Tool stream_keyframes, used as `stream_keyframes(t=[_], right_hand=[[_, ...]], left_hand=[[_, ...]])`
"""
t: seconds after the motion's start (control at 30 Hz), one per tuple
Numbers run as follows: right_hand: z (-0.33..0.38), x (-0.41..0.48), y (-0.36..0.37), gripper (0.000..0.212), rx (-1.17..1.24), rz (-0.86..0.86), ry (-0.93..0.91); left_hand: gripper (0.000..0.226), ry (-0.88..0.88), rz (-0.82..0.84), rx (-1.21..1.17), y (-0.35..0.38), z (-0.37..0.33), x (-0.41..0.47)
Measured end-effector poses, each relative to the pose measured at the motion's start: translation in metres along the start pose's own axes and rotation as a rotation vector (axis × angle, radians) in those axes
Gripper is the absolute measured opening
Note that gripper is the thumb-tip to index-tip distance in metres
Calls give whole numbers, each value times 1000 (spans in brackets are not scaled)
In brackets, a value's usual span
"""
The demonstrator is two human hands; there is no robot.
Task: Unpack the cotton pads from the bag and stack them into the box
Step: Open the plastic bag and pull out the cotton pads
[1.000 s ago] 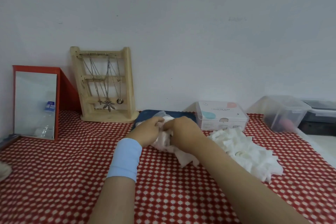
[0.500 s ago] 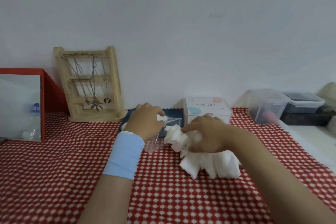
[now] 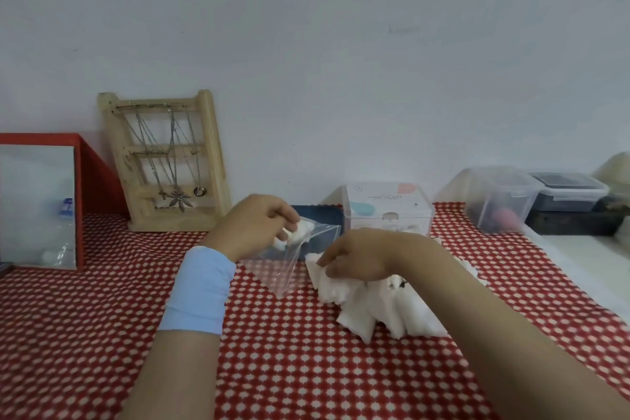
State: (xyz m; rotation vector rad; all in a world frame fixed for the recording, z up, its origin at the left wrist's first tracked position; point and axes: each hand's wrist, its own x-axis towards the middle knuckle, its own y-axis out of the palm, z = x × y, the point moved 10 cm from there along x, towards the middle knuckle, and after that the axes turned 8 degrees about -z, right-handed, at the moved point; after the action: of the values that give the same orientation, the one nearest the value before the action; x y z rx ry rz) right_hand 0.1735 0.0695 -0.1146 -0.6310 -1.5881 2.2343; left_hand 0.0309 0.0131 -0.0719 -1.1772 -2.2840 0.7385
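My left hand (image 3: 254,227), with a light blue wristband, grips the top of a clear plastic bag (image 3: 289,262) held above the cloth; a few white cotton pads (image 3: 301,232) still sit near its mouth. To the right, my right hand (image 3: 358,257) is closed on a bunch of white cotton pads (image 3: 375,310) that spread onto the red checked tablecloth (image 3: 102,317). Behind my hands stands a white cosmetic box (image 3: 388,208) with a clear lid, and a dark blue box (image 3: 317,211) lies partly hidden by the bag.
A wooden jewellery rack (image 3: 167,160) with necklaces leans on the wall at the back left. A red-framed mirror (image 3: 37,204) stands at far left. Clear plastic containers (image 3: 501,201) and a dark lidded one (image 3: 569,191) sit at the back right, beside a white surface (image 3: 586,259).
The two hands have parted: my left lifted the nearly emptied bag up and left, my right drew the bunch of pads out and set it down to the right.
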Motion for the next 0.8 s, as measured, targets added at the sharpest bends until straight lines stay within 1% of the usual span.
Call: stream_keyframes(t=[0.07,0.13,0.2,0.23,0.27,0.33,0.4,0.43,0.5,0.53,0.57,0.63,0.7,0.73,0.8], right_hand=[[12,7,-12,38,3,-36,-33],[20,17,-40,32,76,-212,-42],[21,28,-67,28,117,-410,-3],[21,34,-75,27,127,-461,12],[24,43,-77,26,129,-473,15],[33,61,-70,24,83,-417,-1],[33,84,-50,30,-28,-301,-9],[31,92,-37,45,-69,-232,-7],[25,103,-14,90,-99,-114,15],[23,107,-7,103,-105,-79,22],[22,109,-3,110,-95,-51,24],[20,112,1,116,-63,-11,31],[19,110,1,118,62,18,69],[17,109,-1,114,156,8,96],[14,107,-12,101,342,-94,136]], left_hand=[[28,34,-165,55,-19,11,9],[24,62,-230,104,-23,20,14],[25,64,-202,151,-16,31,19],[25,61,-168,184,-11,38,22],[26,45,-139,232,-7,48,25],[37,-6,-123,344,-5,68,30],[45,-88,-170,367,-15,86,34],[44,-114,-193,367,-19,92,34],[38,-135,-195,381,-22,101,35],[36,-148,-173,399,-20,105,35],[38,-159,-141,435,-17,107,34],[45,-170,-87,562,-10,108,31],[42,-158,-81,632,-9,102,30],[35,-139,-98,603,-11,97,30],[18,-97,-136,461,-15,85,28]])
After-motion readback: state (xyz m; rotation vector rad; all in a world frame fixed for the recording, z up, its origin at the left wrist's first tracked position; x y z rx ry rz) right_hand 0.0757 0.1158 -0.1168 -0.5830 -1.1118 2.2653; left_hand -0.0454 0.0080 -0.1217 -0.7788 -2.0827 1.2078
